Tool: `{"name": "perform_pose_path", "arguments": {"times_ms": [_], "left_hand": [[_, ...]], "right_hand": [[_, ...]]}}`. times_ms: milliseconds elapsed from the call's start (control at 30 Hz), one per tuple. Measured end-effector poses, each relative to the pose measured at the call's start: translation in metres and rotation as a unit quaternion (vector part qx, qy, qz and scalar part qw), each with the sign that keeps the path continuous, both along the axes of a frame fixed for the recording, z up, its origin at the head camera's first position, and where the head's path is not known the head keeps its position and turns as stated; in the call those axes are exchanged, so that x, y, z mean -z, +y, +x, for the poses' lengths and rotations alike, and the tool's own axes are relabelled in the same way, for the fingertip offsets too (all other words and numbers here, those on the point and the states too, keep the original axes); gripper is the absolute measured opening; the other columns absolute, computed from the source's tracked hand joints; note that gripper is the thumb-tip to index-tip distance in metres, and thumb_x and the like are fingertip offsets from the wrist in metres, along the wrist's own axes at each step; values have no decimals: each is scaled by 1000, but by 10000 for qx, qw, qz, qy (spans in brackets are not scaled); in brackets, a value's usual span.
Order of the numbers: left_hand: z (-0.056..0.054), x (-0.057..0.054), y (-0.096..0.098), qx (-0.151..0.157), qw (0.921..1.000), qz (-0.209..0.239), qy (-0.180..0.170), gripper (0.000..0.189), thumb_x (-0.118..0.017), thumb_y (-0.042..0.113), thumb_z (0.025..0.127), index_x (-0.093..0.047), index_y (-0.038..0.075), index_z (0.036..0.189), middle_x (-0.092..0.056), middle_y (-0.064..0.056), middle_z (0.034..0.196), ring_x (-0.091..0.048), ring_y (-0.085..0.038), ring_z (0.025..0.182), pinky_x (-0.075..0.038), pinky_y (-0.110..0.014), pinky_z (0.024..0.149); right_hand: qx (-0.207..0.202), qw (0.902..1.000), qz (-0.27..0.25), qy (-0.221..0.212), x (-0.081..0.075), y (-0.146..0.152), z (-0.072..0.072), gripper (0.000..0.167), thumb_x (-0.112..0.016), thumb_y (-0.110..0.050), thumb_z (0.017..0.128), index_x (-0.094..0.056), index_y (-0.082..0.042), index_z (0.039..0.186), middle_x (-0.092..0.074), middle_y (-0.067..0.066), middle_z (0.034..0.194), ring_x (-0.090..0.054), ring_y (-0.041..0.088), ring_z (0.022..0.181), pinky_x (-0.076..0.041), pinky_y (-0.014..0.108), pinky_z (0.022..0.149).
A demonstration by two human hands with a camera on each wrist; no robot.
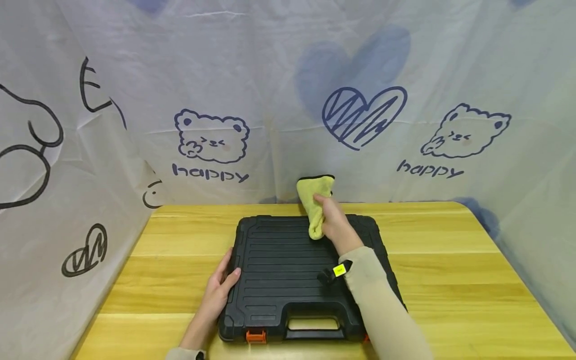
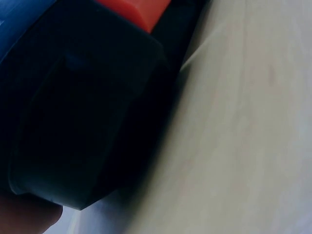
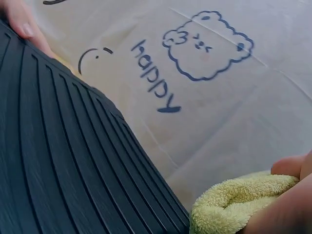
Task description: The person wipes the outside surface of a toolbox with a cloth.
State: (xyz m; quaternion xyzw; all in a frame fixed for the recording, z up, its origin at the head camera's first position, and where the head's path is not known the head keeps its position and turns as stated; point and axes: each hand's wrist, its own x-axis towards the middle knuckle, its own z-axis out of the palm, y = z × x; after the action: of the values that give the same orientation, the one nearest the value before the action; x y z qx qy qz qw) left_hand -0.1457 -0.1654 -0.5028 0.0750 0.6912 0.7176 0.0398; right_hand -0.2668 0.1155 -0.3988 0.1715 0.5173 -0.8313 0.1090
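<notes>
Head view first: at the far left, one scribbled heart (image 1: 85, 252) is drawn on the pale sheet (image 1: 31, 240) by which the table is enclosed; farther right, one bear drawing (image 1: 211, 137) is set above the word "happy". Two hands are shown. By the left hand (image 1: 217, 295), one black case (image 1: 279, 265) is touched at its left edge, the thumb being laid over the top rim and the fingers stretched along the side, apart from the thumb. The case is laid flat on one wooden table (image 1: 450, 260), near the middle, with its ridged face turned upward. At its near side two orange latches (image 1: 256, 336) are counted, the right one mostly hidden by the sleeve (image 1: 382, 300), and one handle (image 1: 315, 334) is placed between them. Over the far part of the case, one yellow cloth (image 1: 309, 192) with a dark edge is pinched between the thumb and fingers of the right hand (image 1: 336, 222); whether the case is touched by it cannot be told. Farther right, a second bear drawing (image 1: 468, 132) is printed.
</notes>
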Motion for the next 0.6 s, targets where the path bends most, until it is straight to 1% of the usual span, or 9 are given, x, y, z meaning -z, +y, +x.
{"name": "perform_pose_path", "arguments": {"times_ms": [67,200,300,367,433,567,600], "left_hand": [[0,0,0,3,10000,31,13,65,-49,9,104,-14,-2,157,-14,-21,162,-22,-35,144,-39,-12,98],[1,-1,1,17,9999,106,20,64,-48,8,104,-14,-2,157,-14,-22,162,-22,-35,144,-40,-13,98],[0,0,1,24,9999,117,24,65,-49,9,104,-14,-1,158,-13,-22,162,-22,-36,144,-40,-13,98],[0,1,1,33,9999,101,32,65,-49,10,104,-14,0,158,-13,-22,162,-22,-35,144,-39,-12,99],[0,1,1,26,9999,92,34,65,-49,10,104,-14,0,158,-13,-21,162,-24,-32,144,-39,-13,99],[0,1,0,-15,10000,73,35,64,-49,8,104,-15,-1,158,-14,-22,162,-34,-13,139,-40,-13,99],[0,1,0,-16,10000,79,33,64,-49,8,104,-15,-1,158,-14,-21,162,-35,-10,137,-40,-14,99]], "right_hand": [[-114,9999,-13,64,2,-12,-1,26,-48,-16,104,-47,-3,127,-51,3,112,-52,14,101,-44,27,91],[-390,9986,277,228,6,-33,-2,22,-52,-13,102,-53,0,120,-55,3,104,-56,13,92,-47,26,86],[-672,9955,574,344,8,-46,-3,24,-54,-11,101,-57,4,120,-57,3,99,-57,12,88,-47,30,89],[-916,9921,780,349,9,-52,-3,26,-55,-10,101,-57,5,121,-57,3,98,-58,13,87,-47,33,92],[-1167,9877,989,339,9,-58,-3,28,-56,-9,100,-58,7,123,-57,3,98,-57,13,87,-47,34,94],[-1474,9808,1240,312,9,-65,-2,29,-58,-8,98,-58,6,124,-56,2,99,-56,14,88,-47,33,91],[-1520,9793,1297,330,10,-67,-2,28,-59,-8,98,-58,6,123,-56,2,99,-56,14,87,-47,32,89]]}}
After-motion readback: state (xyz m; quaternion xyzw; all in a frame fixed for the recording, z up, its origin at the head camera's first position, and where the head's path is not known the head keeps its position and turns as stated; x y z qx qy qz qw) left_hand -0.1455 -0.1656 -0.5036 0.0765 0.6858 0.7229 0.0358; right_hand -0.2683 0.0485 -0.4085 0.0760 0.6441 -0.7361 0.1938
